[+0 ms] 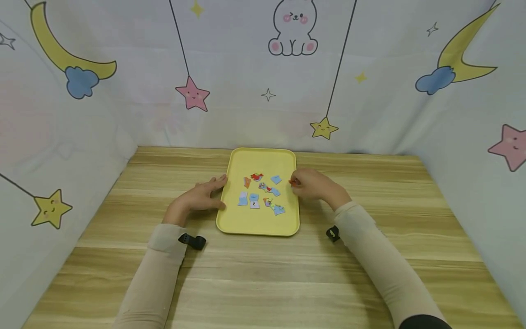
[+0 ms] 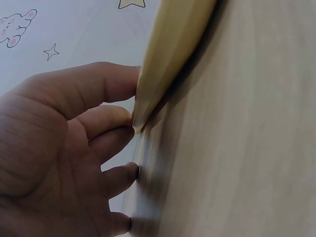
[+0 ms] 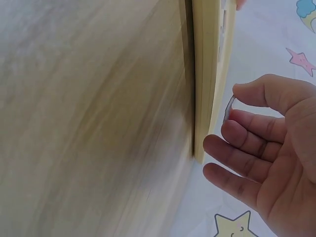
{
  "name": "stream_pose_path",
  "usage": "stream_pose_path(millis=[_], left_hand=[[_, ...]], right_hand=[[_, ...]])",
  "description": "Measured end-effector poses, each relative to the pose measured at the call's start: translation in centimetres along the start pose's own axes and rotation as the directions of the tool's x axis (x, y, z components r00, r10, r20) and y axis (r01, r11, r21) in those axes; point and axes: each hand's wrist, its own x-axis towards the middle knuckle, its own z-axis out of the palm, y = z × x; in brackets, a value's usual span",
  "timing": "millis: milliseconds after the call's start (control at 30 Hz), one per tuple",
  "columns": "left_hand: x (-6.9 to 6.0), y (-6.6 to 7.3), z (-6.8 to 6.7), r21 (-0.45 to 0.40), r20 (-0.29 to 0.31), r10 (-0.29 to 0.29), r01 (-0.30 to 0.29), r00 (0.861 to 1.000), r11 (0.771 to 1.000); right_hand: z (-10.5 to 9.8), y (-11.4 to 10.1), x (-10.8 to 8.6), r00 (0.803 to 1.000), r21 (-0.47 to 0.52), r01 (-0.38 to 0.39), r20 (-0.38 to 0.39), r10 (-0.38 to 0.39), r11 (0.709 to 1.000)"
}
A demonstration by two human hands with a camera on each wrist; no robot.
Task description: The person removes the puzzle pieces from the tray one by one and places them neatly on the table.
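Observation:
A yellow tray (image 1: 259,228) lies on the table with several small jigsaw puzzle pieces (image 1: 254,201) spread over it, mostly light blue with red, orange and white bits. My left hand (image 1: 199,195) touches the tray's left edge with spread, relaxed fingers; in the left wrist view the thumb and fingertips meet the tray rim (image 2: 163,54). Over the right edge, my right hand (image 1: 314,185) pinches a reddish-orange puzzle piece (image 1: 294,183) between thumb and fingers. The right wrist view shows that thin piece (image 3: 228,107) edge-on, so its picture is hidden there.
A wood-grain table (image 1: 263,283) extends around the tray. White cloth (image 1: 238,123) printed with stars, moons and a bear hangs behind and at both sides. Each sleeve has a dark device at the wrist, such as the left one (image 1: 193,241).

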Motion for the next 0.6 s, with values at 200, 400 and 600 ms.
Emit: stream_pose_path(millis=[200, 400, 600], left_hand=[[0.0, 0.0, 0.0, 0.009, 0.001, 0.012, -0.012, 1.000, 1.000], [-0.1, 0.1, 0.0, 0.005, 0.002, 0.005, -0.005, 1.000, 1.000], [-0.2, 0.2, 0.0, 0.004, 0.004, 0.002, -0.002, 1.000, 1.000]], right_hand=[[-0.3, 0.4, -0.2, 1.000, 0.004, 0.011, -0.016, -0.010, 1.000], [-0.6, 1.1, -0.6, 0.999, 0.014, -0.027, -0.023, 0.027, 1.000], [-1.1, 2.1, -1.0, 0.999, -0.008, -0.033, -0.037, 0.033, 0.999]])
